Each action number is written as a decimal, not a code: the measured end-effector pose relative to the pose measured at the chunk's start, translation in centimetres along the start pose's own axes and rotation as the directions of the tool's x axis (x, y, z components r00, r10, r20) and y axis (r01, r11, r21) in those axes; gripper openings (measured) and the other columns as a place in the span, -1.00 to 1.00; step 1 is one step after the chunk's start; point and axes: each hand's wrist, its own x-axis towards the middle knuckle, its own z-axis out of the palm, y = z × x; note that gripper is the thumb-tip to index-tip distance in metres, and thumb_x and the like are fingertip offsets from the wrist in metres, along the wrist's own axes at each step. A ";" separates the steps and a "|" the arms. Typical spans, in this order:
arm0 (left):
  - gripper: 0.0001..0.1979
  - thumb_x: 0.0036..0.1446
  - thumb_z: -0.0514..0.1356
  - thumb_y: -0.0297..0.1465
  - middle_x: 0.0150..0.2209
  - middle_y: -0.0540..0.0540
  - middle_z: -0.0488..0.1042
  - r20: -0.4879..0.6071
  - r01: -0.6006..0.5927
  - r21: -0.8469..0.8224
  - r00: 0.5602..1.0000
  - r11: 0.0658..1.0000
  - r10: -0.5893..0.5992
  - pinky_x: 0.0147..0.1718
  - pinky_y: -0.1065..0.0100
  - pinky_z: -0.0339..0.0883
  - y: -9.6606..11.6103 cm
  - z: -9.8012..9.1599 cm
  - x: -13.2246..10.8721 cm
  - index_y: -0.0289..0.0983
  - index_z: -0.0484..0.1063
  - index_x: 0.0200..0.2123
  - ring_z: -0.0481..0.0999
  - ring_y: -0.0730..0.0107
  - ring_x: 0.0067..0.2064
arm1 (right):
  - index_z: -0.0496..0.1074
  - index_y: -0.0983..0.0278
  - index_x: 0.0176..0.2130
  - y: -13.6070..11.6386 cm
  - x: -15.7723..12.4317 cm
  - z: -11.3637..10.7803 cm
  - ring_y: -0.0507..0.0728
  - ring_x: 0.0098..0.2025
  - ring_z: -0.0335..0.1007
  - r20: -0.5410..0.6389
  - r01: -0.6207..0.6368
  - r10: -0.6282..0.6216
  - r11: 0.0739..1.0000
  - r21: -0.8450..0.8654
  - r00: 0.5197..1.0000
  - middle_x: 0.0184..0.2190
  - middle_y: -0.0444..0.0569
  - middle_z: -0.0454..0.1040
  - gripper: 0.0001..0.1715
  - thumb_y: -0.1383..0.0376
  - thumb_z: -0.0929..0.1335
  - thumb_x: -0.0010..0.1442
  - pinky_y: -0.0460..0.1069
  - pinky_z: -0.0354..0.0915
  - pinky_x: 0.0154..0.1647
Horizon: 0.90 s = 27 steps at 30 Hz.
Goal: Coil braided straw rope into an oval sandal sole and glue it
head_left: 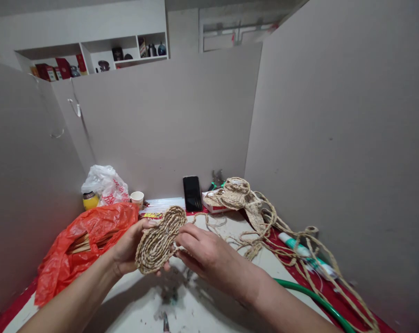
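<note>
My left hand [131, 247] grips a coiled straw-braid sole [161, 240] by its left edge, with the thumb on top and fingertips showing beneath. The sole is long, rounded at both ends and tilted towards me above the table. At its right edge, my right hand [204, 252] has its fingers pinched together on the braided straw cord; the fingertips are partly hidden. Behind that hand, loose straw cord [246, 240] runs across the table to a tangle at the right.
A red plastic bag [115, 215] with flat tan pieces lies left. Behind are a paper cup [137, 199], a phone [193, 193], green-handled pliers [216, 181] and more woven straw [235, 192]. Glue tubes [299, 247] and a green hose [310, 293] lie right. Grey panels enclose the table [136, 310].
</note>
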 end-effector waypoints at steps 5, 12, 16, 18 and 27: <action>-0.51 0.09 0.05 -0.14 -0.37 -0.27 0.62 0.010 0.009 0.030 1.000 1.000 -0.009 -0.57 0.30 0.45 -0.2 -0.8 0.2 -0.43 0.50 -0.16 0.62 0.09 -0.43 | 0.37 0.32 -0.08 -0.2 -0.1 0.3 0.19 -0.07 0.34 -0.091 0.088 -0.112 0.968 -0.235 0.990 -0.08 0.13 0.43 -0.78 0.44 0.26 0.27 0.14 0.32 -0.06; -0.48 0.01 0.11 -0.09 -0.35 -0.27 0.61 0.016 0.102 0.079 0.995 0.992 -0.103 -0.58 0.33 0.40 -0.7 -1.3 0.3 -0.46 0.52 -0.23 0.60 0.14 -0.46 | 0.19 0.35 0.19 -0.4 0.0 -0.2 0.30 0.29 -0.02 -0.006 0.094 -0.103 0.931 -0.351 0.995 0.24 0.21 0.21 -0.50 0.28 0.24 0.30 0.31 -0.07 0.25; -0.50 -0.02 0.14 -0.13 -0.42 -0.24 0.60 -0.011 0.128 0.099 0.992 0.987 -0.128 -0.58 0.33 0.38 -0.9 -0.5 0.4 -0.50 0.53 -0.27 0.57 0.19 -0.49 | 0.15 0.42 0.22 -0.6 0.1 -0.7 0.34 0.26 0.05 0.111 0.093 -0.063 0.952 -0.293 0.992 0.21 0.28 0.23 -0.37 0.29 0.29 0.20 0.35 -0.08 0.25; -0.52 0.01 0.13 -0.12 -0.43 -0.23 0.60 -0.019 0.112 0.100 0.994 0.989 -0.111 -0.59 0.33 0.38 -1.0 -0.1 0.4 -0.48 0.53 -0.30 0.56 0.21 -0.50 | 0.15 0.44 0.22 -0.6 0.1 -0.7 0.39 0.22 0.12 0.141 0.100 -0.063 0.957 -0.273 0.988 0.17 0.34 0.26 -0.33 0.30 0.32 0.16 0.37 -0.04 0.22; -0.40 0.13 0.01 0.00 -0.43 -0.23 0.60 -0.083 0.098 0.113 0.993 0.989 -0.089 -0.61 0.33 0.41 -0.9 0.1 0.3 -0.45 0.52 -0.22 0.56 0.24 -0.57 | 0.21 0.53 0.17 0.2 -0.2 0.0 0.40 0.18 0.14 0.043 0.011 -0.003 0.984 -0.180 0.999 0.15 0.37 0.27 -0.31 0.31 0.34 0.10 0.27 0.13 0.18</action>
